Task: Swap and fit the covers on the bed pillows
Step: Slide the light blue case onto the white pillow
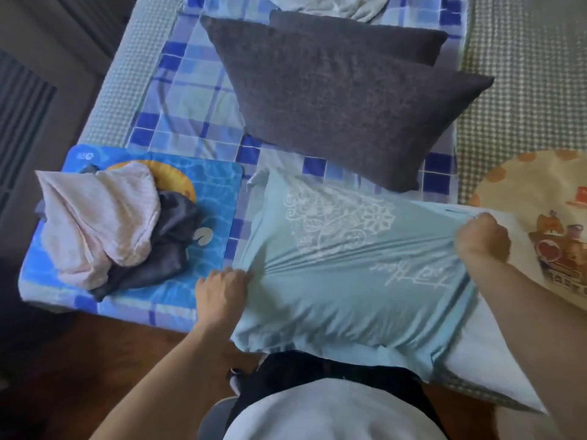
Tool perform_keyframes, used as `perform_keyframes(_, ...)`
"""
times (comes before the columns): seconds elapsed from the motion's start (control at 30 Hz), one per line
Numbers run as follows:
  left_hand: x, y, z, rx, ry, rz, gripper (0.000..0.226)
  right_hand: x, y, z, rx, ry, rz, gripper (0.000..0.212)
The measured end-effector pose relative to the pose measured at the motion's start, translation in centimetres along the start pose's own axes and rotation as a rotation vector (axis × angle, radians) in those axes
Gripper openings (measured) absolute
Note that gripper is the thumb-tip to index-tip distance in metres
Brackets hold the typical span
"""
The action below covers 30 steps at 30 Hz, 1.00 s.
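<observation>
A light blue pillow cover with a white lace print lies across the near edge of the bed, pulled most of the way over a white pillow whose end sticks out at the lower right. My left hand presses against the cover's closed left end. My right hand is a fist gripping the bunched open edge of the cover. Two dark grey pillows lie stacked further up the bed.
A blue plaid sheet covers the bed. At the left, a blue water-print pad holds a heap of pink cloth and dark cloth. A cream cartoon blanket lies at the right. Brown floor is below.
</observation>
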<state>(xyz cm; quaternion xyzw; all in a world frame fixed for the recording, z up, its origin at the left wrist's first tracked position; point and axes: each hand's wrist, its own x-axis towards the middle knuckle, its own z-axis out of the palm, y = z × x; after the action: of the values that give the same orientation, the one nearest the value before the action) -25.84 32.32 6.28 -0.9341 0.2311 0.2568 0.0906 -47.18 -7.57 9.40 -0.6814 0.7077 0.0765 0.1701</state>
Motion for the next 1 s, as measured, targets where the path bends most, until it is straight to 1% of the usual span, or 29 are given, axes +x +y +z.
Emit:
perform_keyframes(0.03,0.2,0.6,-0.1,-0.018,-0.077,-0.04,0.035,0.1,0.5,0.5,0.008,-0.005,-0.03,0.026)
perform_keyframes(0.07,0.5,1.0,-0.3,-0.024,-0.192,-0.109,0.03,-0.2,0.8,1.2,0.012,-0.02,-0.09,0.026)
perform_keyframes(0.1,0.8,1.1,-0.5,-0.007,-0.281,-0.159,0.031,-0.7,1.0,1.8,0.008,-0.042,-0.157,0.025)
perform_keyframes(0.13,1.1,1.1,-0.8,0.019,-0.31,-0.181,0.036,-1.2,1.5,2.2,-0.004,-0.063,-0.205,0.024)
perform_keyframes(0.17,1.4,1.3,-1.2,0.041,-0.254,-0.154,0.039,-1.5,2.1,2.5,-0.001,-0.083,-0.214,0.023)
perform_keyframes(0.2,1.9,2.1,-1.8,0.015,-0.127,-0.07,0.04,-1.6,2.9,2.7,0.015,-0.101,-0.204,0.022)
perform_keyframes(0.23,2.5,3.6,-2.5,-0.037,0.017,0.05,0.041,-2.0,3.6,2.7,0.044,-0.131,-0.182,0.021)
perform_keyframes(0.27,3.2,5.8,-3.3,-0.101,0.115,0.189,0.042,-2.5,4.4,3.0,0.081,-0.174,-0.176,0.022)
perform_keyframes(0.3,4.1,8.6,-4.1,-0.159,0.183,0.331,0.043,-3.5,5.1,3.2,0.119,-0.231,-0.179,0.024)
perform_keyframes(0.37,6.1,14.3,-5.5,-0.18,0.196,0.513,0.049,-5.9,7.1,3.5,0.158,-0.324,-0.222,0.025)
perform_keyframes(0.4,7.0,16.9,-6.1,-0.141,0.182,0.566,0.051,-7.0,8.4,3.6,0.149,-0.355,-0.244,0.024)
perform_keyframes(0.43,8.2,18.7,-6.3,-0.083,0.151,0.583,0.054,-7.9,9.6,3.3,0.123,-0.382,-0.256,0.024)
perform_keyframes(0.47,9.2,20.0,-6.6,-0.011,0.096,0.566,0.056,-8.4,10.7,2.9,0.093,-0.402,-0.259,0.024)
perform_keyframes(0.53,10.4,20.9,-7.3,0.157,-0.091,0.483,0.06,-8.2,11.7,0.8,0.07,-0.445,-0.179,0.024)
perform_keyframes(0.57,10.2,20.8,-7.6,0.222,-0.168,0.496,0.058,-7.7,11.6,-0.4,0.075,-0.468,-0.133,0.023)
perform_keyframes(0.6,9.2,20.7,-7.9,0.246,-0.218,0.555,0.051,-7.1,11.2,-1.6,0.091,-0.483,-0.114,0.023)
perform_keyframes(0.63,7.7,20.3,-8.0,0.232,-0.235,0.635,0.041,-6.6,10.2,-2.8,0.132,-0.493,-0.116,0.022)
perform_keyframes(0.67,5.8,19.8,-8.0,0.197,-0.223,0.705,0.031,-5.9,8.8,-3.8,0.216,-0.498,-0.123,0.021)
perform_keyframes(0.7,3.7,19.3,-8.0,0.143,-0.177,0.76,0.023,-5.3,6.7,-4.8,0.339,-0.519,-0.123,0.021)
perform_keyframes(0.73,1.3,18.9,-8.1,0.057,-0.111,0.796,0.018,-4.8,4.2,-5.4,0.454,-0.568,-0.123,0.027)
perform_keyframes(0.77,-0.9,18.3,-8.4,-0.02,-0.035,0.818,0.018,-4.2,1.7,-5.6,0.52,-0.655,-0.11,0.045)
perform_keyframes(0.8,-2.9,17.7,-8.9,-0.094,0.044,0.835,0.022,-3.5,-0.6,-5.0,0.493,-0.736,-0.086,0.068)
perform_keyframes(0.83,-4.2,17.1,-9.4,-0.137,0.116,0.852,0.028,-3.2,-2.9,-4.3,0.388,-0.781,-0.09,0.081)
perform_keyframes(0.87,-4.9,16.3,-9.9,-0.147,0.17,0.872,0.032,-2.8,-4.6,-3.4,0.29,-0.803,-0.152,0.078)
perform_keyframes(0.9,-5.1,15.3,-10.3,-0.145,0.209,0.885,0.035,-2.6,-5.6,-2.8,0.205,-0.782,-0.241,0.056)
perform_keyframes(0.93,-5.1,14.3,-10.7,-0.144,0.245,0.894,0.035,-2.2,-5.9,-2.5,0.158,-0.677,-0.316,0.028)
perform_keyframes(0.97,-5.0,13.3,-11.2,-0.156,0.268,0.897,0.033,-1.7,-5.7,-3.1,0.121,-0.51,-0.344,0.011)
perform_keyframes(1.0,-4.8,12.4,-11.5,-0.178,0.291,0.903,0.03,-0.9,-4.8,-4.3,0.086,-0.289,-0.32,0.016)
